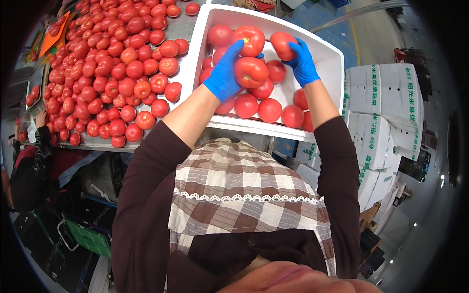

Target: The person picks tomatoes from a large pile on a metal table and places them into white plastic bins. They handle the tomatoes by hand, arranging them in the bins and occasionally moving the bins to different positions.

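Both my hands wear blue gloves and are over a white foam box [331,58]. My left hand [225,75] grips two large red tomatoes; the upper tomato [253,40] shows its stem scar, and the lower tomato [251,72] rests against the palm. Some of the left fingers are hidden behind them. In my right hand [305,67] is another tomato [283,45], held from its right side. Below the hands, several tomatoes [270,110] lie on the box floor, mostly along the left and near sides.
Left of the box, a metal table [185,67] bears a broad heap of loose tomatoes [106,66]. Stacked white boxes [381,91] with green print stand at the right. Another person's sleeve [43,146] reaches the table's far left. A green crate [88,236] sits lower left.
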`<state>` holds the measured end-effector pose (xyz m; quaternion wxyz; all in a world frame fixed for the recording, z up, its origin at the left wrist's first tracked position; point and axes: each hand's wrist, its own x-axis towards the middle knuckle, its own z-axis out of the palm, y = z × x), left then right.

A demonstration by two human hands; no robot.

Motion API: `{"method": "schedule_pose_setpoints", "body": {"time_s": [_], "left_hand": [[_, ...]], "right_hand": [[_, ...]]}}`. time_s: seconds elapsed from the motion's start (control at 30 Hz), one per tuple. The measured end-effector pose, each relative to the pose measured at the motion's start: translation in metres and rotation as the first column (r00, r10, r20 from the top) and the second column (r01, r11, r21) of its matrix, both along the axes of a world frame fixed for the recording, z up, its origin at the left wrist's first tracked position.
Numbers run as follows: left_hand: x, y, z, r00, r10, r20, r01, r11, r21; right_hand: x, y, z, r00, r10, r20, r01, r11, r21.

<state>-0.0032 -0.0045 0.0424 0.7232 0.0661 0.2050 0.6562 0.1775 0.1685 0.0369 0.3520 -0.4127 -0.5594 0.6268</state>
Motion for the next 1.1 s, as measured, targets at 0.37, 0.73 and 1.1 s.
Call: {"method": "schedule_pose_setpoints", "body": {"time_s": [0.37, 0.73, 1.1], "left_hand": [[0.003, -0.009, 0.014, 0.984, -0.165, -0.065, 0.165, 0.986, -0.001], [-0.022, -0.035, 0.01, 0.982, -0.133, 0.135, 0.095, 0.962, 0.255], [-0.259, -0.079, 0.009, 0.813, 0.581, 0.041, -0.545, 0.735, 0.403]], "right_hand": [[0.028, -0.094, 0.023, 0.923, 0.015, -0.383, -0.238, 0.806, -0.542], [0.001, -0.113, 0.023, 0.966, 0.258, -0.027, -0.259, 0.957, -0.127], [0.032, -0.178, -0.006, 0.825, 0.143, 0.547, -0.391, 0.843, 0.369]]}}
